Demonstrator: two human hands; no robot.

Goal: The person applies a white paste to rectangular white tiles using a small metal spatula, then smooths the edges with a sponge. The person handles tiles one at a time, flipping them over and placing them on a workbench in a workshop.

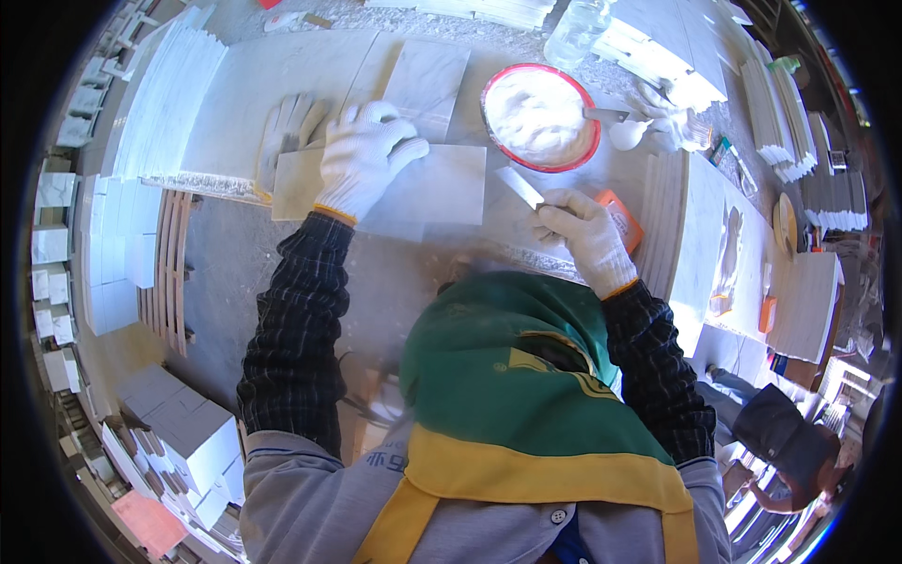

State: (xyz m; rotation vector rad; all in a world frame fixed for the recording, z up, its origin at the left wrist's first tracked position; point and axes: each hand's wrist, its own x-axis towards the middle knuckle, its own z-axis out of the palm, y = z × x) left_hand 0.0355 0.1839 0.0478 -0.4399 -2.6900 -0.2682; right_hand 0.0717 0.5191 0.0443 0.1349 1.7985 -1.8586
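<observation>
My left hand (368, 158), in a white knitted glove, lies on a pale marble tile (456, 186) near the front edge of the worktable, its fingers apart. In my gloved right hand (584, 235) is a putty knife (518, 187); its flat, pale blade points up and left, just right of the tile, and its handle is hidden by the fingers. Beyond the tile sits a red-rimmed bowl (540, 113) of white paste, with a grey blade (606, 115) resting over its right rim. A second marble tile (429, 83) lies behind the first.
An empty glove (287, 132) lies left of my left hand. An orange box (622, 221) stands beside my right hand, near stacked slabs (665, 216). A clear bottle (578, 33) stands beyond the bowl. Tile stacks (169, 103) rise at left. Another person (785, 437) is at lower right.
</observation>
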